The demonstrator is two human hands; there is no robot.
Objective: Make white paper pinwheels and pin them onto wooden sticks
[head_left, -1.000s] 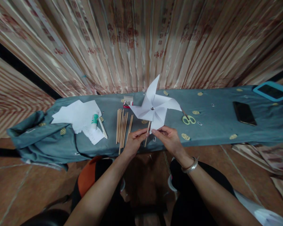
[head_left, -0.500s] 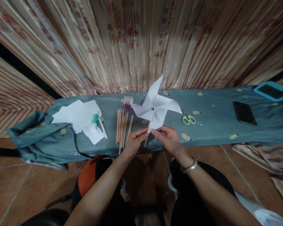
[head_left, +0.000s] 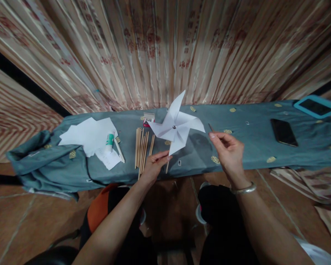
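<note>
A white paper pinwheel (head_left: 179, 133) with a shiny pin at its centre is mounted on a thin wooden stick (head_left: 167, 167). My left hand (head_left: 153, 164) is closed round that stick just under the paper blades and holds the pinwheel up above the cloth. To the right, my right hand (head_left: 229, 149) is closed over the scissors (head_left: 210, 127). Only the blade end of the scissors sticks out past my fingertips; the green handles are hidden by the hand.
Several wooden sticks (head_left: 141, 149) lie left of the pinwheel, below a small red box (head_left: 148, 120) of pins. Farther left are white paper sheets (head_left: 88, 134), a glue stick (head_left: 109, 141) and a white pen (head_left: 119, 150). A phone (head_left: 284, 132) and a blue-framed tablet (head_left: 317, 106) lie right.
My right hand has let go of the pinwheel's lower blade and moved right onto the scissors. My left hand still holds the pinwheel, which has shifted slightly left.
</note>
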